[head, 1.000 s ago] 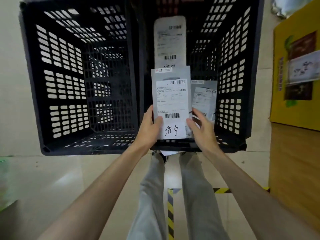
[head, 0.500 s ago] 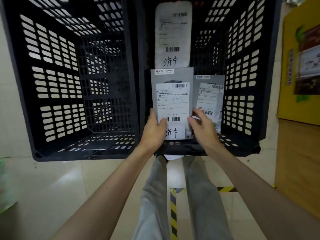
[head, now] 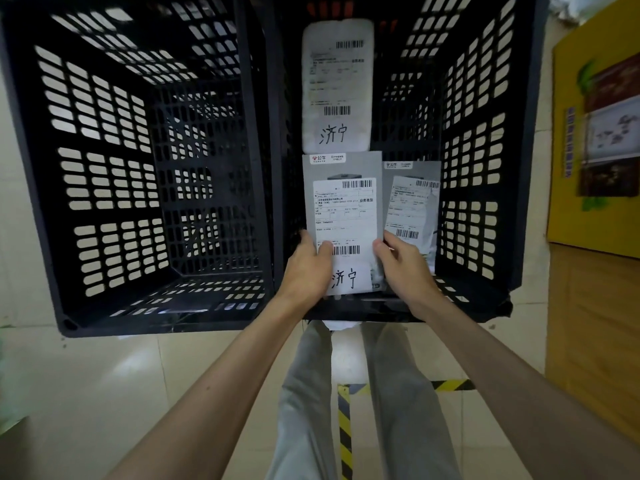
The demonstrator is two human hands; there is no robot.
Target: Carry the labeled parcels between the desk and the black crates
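Two black crates of perforated rigid plastic stand side by side on glossy pale floor tiles (head: 104, 375). Inside the right crate (head: 485, 168), a flat grey rectangular parcel (head: 343, 171) bearing a white printed label is gripped at its lower edges: the left hand (head: 306, 268) with thumb across the label, the right hand (head: 407, 268) curled on the opposite edge. A second grey parcel (head: 412, 202) leans just beside it; a white padded parcel (head: 337, 84) lies beyond. The left crate (head: 104, 168) holds no parcel.

Bare forearms (head: 221, 386); light grey trousers (head: 304, 410)
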